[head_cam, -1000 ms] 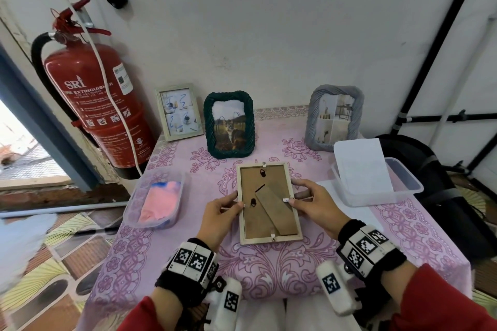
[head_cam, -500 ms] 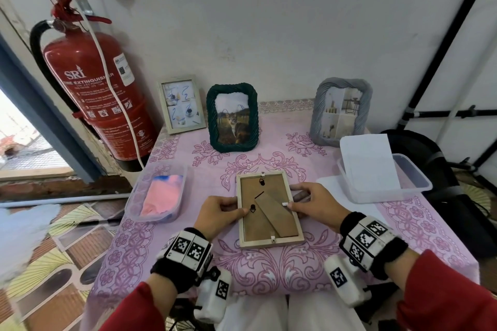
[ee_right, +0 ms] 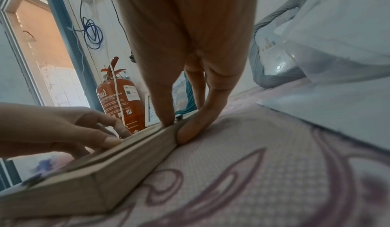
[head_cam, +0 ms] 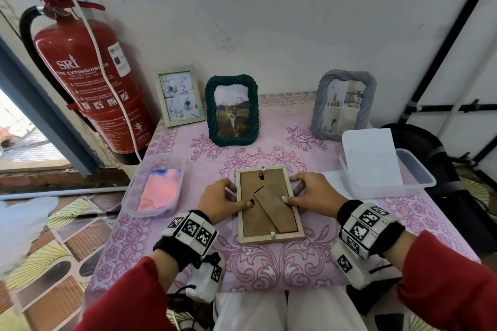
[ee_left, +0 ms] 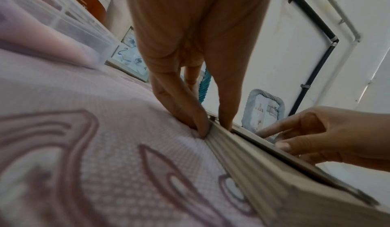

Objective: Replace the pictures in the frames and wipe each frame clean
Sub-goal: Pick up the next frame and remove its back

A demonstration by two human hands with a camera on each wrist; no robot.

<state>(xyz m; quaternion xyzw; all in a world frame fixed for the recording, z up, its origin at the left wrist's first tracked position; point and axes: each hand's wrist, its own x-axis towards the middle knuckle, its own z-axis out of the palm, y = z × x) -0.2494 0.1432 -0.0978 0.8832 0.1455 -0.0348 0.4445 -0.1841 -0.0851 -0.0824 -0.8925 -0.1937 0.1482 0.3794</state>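
The left hand (head_cam: 219, 197) and right hand (head_cam: 313, 192) both pinched the long edges of the pale wooden photo frame (head_cam: 269, 205), thumbs on its brown backing board (head_cam: 265, 212), fingers curled down the sides. It lay face down near the front of the worktop (head_cam: 336, 263). My worry: a thumb forcing a small metal retaining clip (head_cam: 273, 235) could bend it or crack the glass beneath.

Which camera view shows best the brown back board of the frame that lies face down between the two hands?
The head view: the whole back board with its folded stand shows there, framed by the wooden frame. The left wrist view shows only the frame's side edge and a thin dark strip. The right wrist view shows just the frame's edge and corner.
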